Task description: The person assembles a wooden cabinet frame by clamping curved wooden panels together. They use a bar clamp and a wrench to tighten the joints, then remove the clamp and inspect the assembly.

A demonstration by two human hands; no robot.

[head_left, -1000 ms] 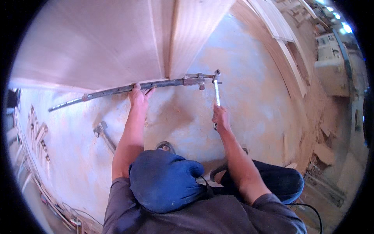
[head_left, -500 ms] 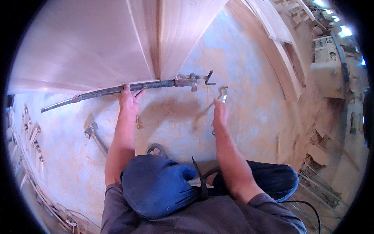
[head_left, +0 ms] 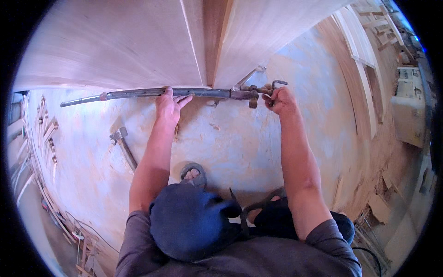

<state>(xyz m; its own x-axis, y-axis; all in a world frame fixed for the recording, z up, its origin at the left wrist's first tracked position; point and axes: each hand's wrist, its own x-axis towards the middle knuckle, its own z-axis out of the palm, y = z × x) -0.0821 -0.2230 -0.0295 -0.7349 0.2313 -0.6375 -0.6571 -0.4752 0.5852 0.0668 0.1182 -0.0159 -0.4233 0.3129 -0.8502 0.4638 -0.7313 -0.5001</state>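
There's a hammer-like tool (head_left: 123,144) lying on the floor (head_left: 226,152), on the near side of the bar clamp (head_left: 138,93). Left hand (head_left: 169,107) has the bar clamp pinched around mid-length, right hand (head_left: 280,100) is curled round the crank handle (head_left: 280,82) at its right end. So the bar clamp spans both hands, with a big wooden panel (head_left: 115,46) just beyond it.

Both arms (head_left: 157,159) reach forward — left grip (head_left: 168,104) clasping, fingers (head_left: 184,101) splayed — right grip (head_left: 280,100) seemingly curled closed.
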